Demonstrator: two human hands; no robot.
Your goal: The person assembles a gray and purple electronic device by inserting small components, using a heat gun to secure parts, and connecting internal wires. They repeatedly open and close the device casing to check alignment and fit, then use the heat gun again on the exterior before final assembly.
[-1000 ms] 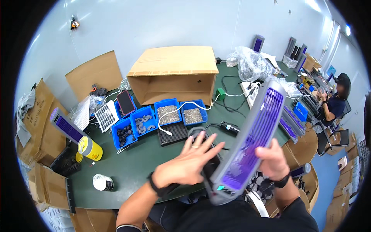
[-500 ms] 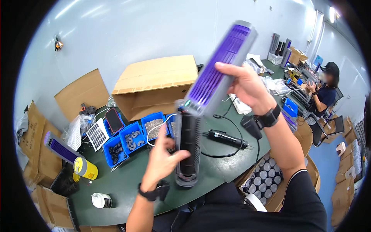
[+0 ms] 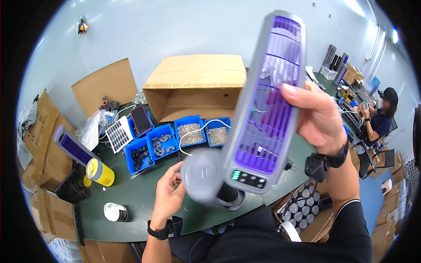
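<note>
My right hand (image 3: 318, 114) grips the upper right side of a long grey housing (image 3: 249, 175) with purple slats, held tilted above the table. Its lower end carries small buttons and lit green lights; things behind show through the slats. With curled fingers my left hand (image 3: 169, 193) is at the left rim of a round grey part (image 3: 201, 175), blurred by motion; the exact grip is partly hidden. Behind the housing's lower end, a black cylindrical body (image 3: 230, 195) shows in part. A thin white cable (image 3: 179, 139) loops from the round part toward the housing.
Blue bins (image 3: 161, 142) with small parts line the table's back, before an open cardboard box (image 3: 197, 83). At left stand a yellow canister (image 3: 103, 173), a white-lidded jar (image 3: 115, 212) and another purple-slatted unit (image 3: 74, 146). A co-worker (image 3: 381, 118) sits far right.
The housing has swung more upright and nearer, its buttoned end now facing me. My left hand has moved down and left from the black body to the round part, which now shows.
</note>
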